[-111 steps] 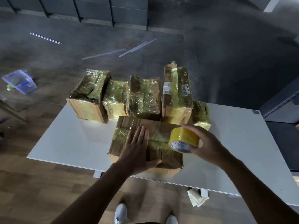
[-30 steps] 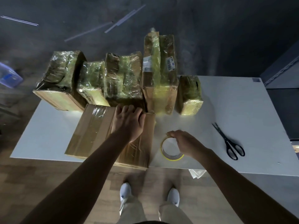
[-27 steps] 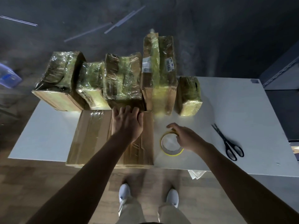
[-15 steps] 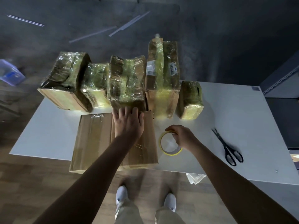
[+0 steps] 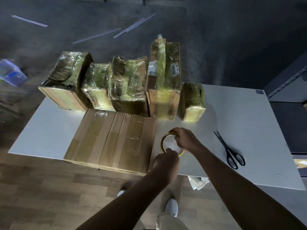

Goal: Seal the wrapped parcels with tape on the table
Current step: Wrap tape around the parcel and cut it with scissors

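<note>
The right hand (image 5: 184, 138) grips the yellow tape roll (image 5: 181, 153) on the white surface (image 5: 240, 113); the left hand (image 5: 166, 159) pinches its near rim.

Packing room; wrapped parcels (image 5: 163, 83), metal shelving (image 5: 286, 83)

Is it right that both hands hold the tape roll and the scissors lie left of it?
Not quite: the head view shows the scissors lying right of the tape roll. The left hand and right hand do hold it.
</note>
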Tool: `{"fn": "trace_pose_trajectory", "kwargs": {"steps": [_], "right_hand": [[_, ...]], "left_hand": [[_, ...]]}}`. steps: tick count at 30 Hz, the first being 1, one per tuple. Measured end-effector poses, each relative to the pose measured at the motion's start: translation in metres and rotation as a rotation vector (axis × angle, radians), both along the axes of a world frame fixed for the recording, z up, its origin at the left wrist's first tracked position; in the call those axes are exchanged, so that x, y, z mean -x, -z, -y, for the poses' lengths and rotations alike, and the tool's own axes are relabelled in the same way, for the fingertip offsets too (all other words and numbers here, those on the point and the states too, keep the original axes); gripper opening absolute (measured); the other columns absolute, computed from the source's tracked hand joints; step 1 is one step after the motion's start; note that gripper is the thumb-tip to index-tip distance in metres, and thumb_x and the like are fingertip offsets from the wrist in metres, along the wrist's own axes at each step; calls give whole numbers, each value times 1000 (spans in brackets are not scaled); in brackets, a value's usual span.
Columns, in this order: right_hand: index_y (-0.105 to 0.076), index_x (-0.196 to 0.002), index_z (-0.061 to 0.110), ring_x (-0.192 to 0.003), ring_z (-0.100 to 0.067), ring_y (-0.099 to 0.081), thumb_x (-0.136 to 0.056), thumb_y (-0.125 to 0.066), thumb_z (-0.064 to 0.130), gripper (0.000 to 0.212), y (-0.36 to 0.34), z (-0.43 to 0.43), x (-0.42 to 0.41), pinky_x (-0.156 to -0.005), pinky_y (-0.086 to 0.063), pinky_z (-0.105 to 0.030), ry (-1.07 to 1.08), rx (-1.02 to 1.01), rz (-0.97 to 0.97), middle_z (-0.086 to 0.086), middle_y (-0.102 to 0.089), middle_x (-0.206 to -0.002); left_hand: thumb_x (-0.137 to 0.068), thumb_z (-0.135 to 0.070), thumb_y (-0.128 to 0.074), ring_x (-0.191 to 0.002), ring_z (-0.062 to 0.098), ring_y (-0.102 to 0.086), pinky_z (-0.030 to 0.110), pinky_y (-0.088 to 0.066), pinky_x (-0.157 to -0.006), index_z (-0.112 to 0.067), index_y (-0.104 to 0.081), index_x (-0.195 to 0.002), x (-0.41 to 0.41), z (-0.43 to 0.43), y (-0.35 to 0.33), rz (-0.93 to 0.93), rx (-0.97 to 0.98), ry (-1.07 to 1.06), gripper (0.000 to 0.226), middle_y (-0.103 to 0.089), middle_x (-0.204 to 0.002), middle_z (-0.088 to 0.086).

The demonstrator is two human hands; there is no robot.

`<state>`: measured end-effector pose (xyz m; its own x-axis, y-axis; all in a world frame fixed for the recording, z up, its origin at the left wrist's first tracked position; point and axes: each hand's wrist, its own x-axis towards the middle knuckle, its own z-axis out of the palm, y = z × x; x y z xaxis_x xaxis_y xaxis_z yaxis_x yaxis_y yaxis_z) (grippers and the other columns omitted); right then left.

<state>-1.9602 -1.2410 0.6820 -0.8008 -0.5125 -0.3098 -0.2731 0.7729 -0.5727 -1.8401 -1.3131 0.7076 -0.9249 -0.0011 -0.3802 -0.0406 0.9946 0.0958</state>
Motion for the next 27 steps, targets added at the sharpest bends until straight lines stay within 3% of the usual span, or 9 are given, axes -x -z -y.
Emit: {"fn": "trace_pose_trajectory", "kwargs": {"steps": [5,7,9,11,13,16,17,21,27], "right_hand": [[-61,-124,13,-114,-25,-57,-92,-50,5,35,0,-3,-3,-83,-37,-19,29,0,52,-9,-64,-122],[-57,-130,12,-119,-24,-54,-93,-53,15,37,-3,-11,-5,-89,-37,-22,39,21,77,-8,-61,-129],[-56,-130,10,-119,-23,-55,-94,-56,23,38,-7,-25,-5,-92,-38,-24,100,78,86,-7,-61,-129],[-60,-125,10,-113,-24,-59,-95,-55,26,34,-7,-46,-5,-88,-40,-24,242,89,41,-8,-64,-122],[-66,-114,11,-104,-28,-61,-95,-53,22,25,-1,-72,-4,-83,-43,-26,365,22,-69,-11,-66,-112],[-59,-73,13,-80,-32,-61,-91,-43,12,24,9,-109,-4,-70,-50,-37,432,-55,-213,-16,-63,-83],[-61,-74,10,-82,-36,-61,-90,-44,8,24,10,-119,-4,-71,-50,-39,462,-80,-216,-19,-63,-85],[-63,-122,10,-109,-35,-56,-92,-45,5,35,18,-144,-3,-86,-48,-38,537,-307,-190,-18,-58,-118],[-54,-127,16,-112,-31,-49,-94,-44,6,36,38,-163,-6,-91,-46,-39,550,-465,-182,-13,-48,-124]], "left_hand": [[-87,-3,-56,-94,32,-67,30,-38,-57,-5,-56,-117,8,8,1,-13,3,110,30,-61,-109,12],[-68,-11,-77,-68,25,-69,26,-39,-47,-10,-66,-97,7,8,0,-90,-17,141,30,-65,-84,7],[-31,-18,-89,-35,16,-55,17,-32,-33,-18,-65,-64,7,7,8,-106,-21,154,42,-56,-53,-2],[-18,-17,-87,-27,14,-48,14,-27,-31,-19,-59,-54,10,4,19,-155,-38,151,46,-49,-45,-4],[-17,-15,-87,-25,14,-46,12,-25,-32,-19,-57,-53,10,1,15,-176,-39,178,47,-48,-44,-3],[-18,-12,-86,-24,14,-46,11,-26,-31,-19,-55,-51,11,-1,17,-207,-35,183,46,-46,-42,-2],[-19,-12,-86,-24,14,-46,12,-26,-30,-19,-55,-52,12,-2,20,-206,-42,186,46,-46,-43,-1],[-31,-12,-88,-26,16,-48,16,-29,-29,-19,-56,-56,14,-1,27,-245,-22,210,41,-47,-44,1],[-42,-14,-91,-28,16,-51,19,-31,-29,-19,-59,-60,15,0,36,-300,7,201,38,-50,-46,2]]}}
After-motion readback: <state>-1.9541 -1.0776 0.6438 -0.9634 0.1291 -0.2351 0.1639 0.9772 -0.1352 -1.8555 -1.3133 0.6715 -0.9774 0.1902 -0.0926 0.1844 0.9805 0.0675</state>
